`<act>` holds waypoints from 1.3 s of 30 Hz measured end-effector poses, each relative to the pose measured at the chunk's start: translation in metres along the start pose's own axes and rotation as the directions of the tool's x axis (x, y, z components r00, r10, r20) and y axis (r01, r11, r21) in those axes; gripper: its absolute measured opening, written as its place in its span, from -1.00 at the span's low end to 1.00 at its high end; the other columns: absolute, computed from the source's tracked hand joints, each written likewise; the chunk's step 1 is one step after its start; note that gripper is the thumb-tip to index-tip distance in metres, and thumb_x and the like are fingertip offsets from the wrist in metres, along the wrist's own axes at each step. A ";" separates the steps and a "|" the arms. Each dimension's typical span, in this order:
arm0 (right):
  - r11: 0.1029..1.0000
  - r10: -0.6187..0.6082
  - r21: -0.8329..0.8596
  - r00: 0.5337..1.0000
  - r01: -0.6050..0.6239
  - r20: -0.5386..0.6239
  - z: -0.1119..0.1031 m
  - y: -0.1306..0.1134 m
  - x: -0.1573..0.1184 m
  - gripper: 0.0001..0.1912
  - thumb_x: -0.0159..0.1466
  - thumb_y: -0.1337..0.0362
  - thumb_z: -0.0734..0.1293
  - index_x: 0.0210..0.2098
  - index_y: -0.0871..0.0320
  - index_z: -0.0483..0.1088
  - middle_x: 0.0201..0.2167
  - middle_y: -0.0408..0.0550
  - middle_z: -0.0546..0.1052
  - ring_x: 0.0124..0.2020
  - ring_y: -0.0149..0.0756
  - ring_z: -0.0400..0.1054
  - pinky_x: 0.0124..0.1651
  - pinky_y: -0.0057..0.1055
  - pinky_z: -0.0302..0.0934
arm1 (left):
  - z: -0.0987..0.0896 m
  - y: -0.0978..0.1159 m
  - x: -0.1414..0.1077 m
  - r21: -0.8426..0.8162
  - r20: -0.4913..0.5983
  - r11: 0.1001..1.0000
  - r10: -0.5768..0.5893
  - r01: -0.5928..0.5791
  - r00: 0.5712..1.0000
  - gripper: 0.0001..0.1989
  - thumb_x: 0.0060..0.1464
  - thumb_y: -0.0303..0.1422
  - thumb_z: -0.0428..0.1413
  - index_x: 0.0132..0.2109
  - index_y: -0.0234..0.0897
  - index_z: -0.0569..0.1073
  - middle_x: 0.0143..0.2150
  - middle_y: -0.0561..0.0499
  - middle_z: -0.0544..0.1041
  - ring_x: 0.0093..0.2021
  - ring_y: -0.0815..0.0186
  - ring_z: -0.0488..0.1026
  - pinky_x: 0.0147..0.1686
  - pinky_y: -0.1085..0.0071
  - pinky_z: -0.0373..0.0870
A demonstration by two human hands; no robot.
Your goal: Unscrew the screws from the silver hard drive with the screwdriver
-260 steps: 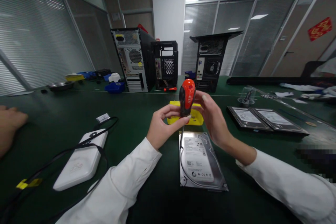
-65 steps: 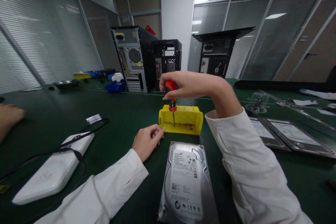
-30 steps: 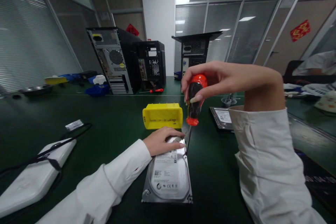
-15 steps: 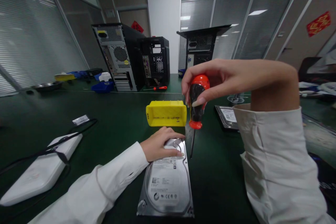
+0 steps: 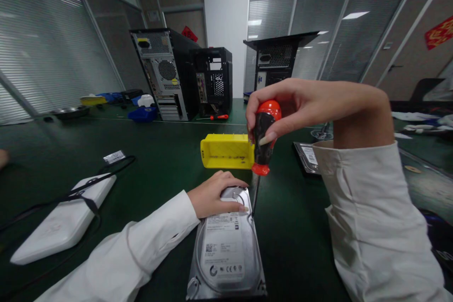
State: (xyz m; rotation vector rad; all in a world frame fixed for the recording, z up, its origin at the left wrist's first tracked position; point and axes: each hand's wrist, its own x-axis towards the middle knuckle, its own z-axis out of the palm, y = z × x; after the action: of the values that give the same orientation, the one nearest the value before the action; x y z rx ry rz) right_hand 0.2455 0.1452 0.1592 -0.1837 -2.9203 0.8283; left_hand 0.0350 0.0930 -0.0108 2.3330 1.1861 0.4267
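A silver hard drive (image 5: 226,255) lies label side up on the dark green table before me. My left hand (image 5: 214,197) grips its far end, thumb across the top and fingers over the far edge. My right hand (image 5: 279,113) is closed round the handle of a red and black screwdriver (image 5: 263,144), held nearly upright. The shaft slants down to the drive's right edge, its tip at the rim beside my left thumb. Just beyond the drive stands a yellow plastic bin (image 5: 228,151) with its open side toward me; small dark bits lie inside.
A second hard drive (image 5: 307,156) lies partly behind my right sleeve. To the left is a white flat device (image 5: 63,222) with a black cord. Computer cases (image 5: 164,75) stand at the back, with another screwdriver (image 5: 219,117) and a blue bin (image 5: 142,114) near them.
The screwdriver tip has moved slightly left, from beside the drive onto its right edge. My left hand keeps its grip on the drive. The view has shifted slightly.
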 end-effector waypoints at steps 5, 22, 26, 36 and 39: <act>0.998 -0.026 0.058 0.999 0.024 0.041 -0.002 0.007 0.002 -0.69 0.16 0.32 0.28 -0.12 0.31 0.25 -0.17 -0.05 0.39 -0.23 -0.54 0.36 -0.22 -0.66 0.30 | 0.000 0.000 -0.001 0.002 -0.003 1.000 0.008 -0.008 1.000 -0.50 -0.03 -0.16 0.17 0.06 -0.25 0.36 -0.16 -0.08 0.35 -0.10 0.12 0.30 -0.11 0.26 0.27; 0.999 0.001 0.042 1.000 -0.002 0.025 -0.002 0.004 0.000 -0.68 0.16 0.32 0.28 -0.12 0.33 0.25 -0.18 -0.04 0.40 -0.23 -0.53 0.37 -0.22 -0.66 0.30 | 0.001 0.000 -0.002 -0.006 -0.081 0.996 0.089 -0.090 0.993 -0.45 -0.06 -0.21 0.21 0.08 -0.26 0.32 -0.01 -0.12 0.35 0.01 0.11 0.28 0.03 0.21 0.21; 0.999 -0.006 0.041 1.000 0.005 0.020 -0.002 0.003 0.000 -0.68 0.16 0.31 0.28 -0.12 0.34 0.25 -0.18 -0.04 0.40 -0.23 -0.53 0.37 -0.22 -0.66 0.29 | -0.002 0.003 -0.003 -0.059 -0.144 0.980 0.181 -0.191 0.973 -0.43 -0.10 -0.26 0.24 0.09 -0.18 0.29 0.01 -0.08 0.33 0.04 0.12 0.24 0.07 0.19 0.16; 0.999 -0.026 0.023 1.000 0.026 0.004 -0.001 0.001 0.000 -0.68 0.15 0.30 0.28 -0.13 0.35 0.25 -0.18 -0.05 0.39 -0.23 -0.53 0.37 -0.21 -0.65 0.30 | 0.002 0.008 -0.003 -0.027 -0.084 0.970 0.237 -0.240 0.968 -0.76 -0.19 -0.27 0.31 -0.27 -0.12 0.56 -0.04 0.01 0.37 0.03 0.12 0.22 0.08 0.23 0.06; 0.999 0.001 0.039 1.000 -0.001 -0.008 0.000 0.000 -0.001 -0.69 0.16 0.30 0.28 -0.14 0.33 0.25 -0.18 -0.07 0.39 -0.23 -0.53 0.37 -0.21 -0.67 0.29 | 0.003 0.008 -0.003 -0.027 -0.078 0.968 0.247 -0.250 0.966 -0.75 -0.19 -0.29 0.31 -0.26 -0.11 0.56 -0.06 0.01 0.38 0.02 0.14 0.24 0.06 0.25 0.06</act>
State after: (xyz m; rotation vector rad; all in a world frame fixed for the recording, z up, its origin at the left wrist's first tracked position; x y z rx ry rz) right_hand 0.2466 0.1447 0.1594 -0.1845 -2.8940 0.8820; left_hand 0.0400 0.0856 -0.0087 2.4622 0.9106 0.6215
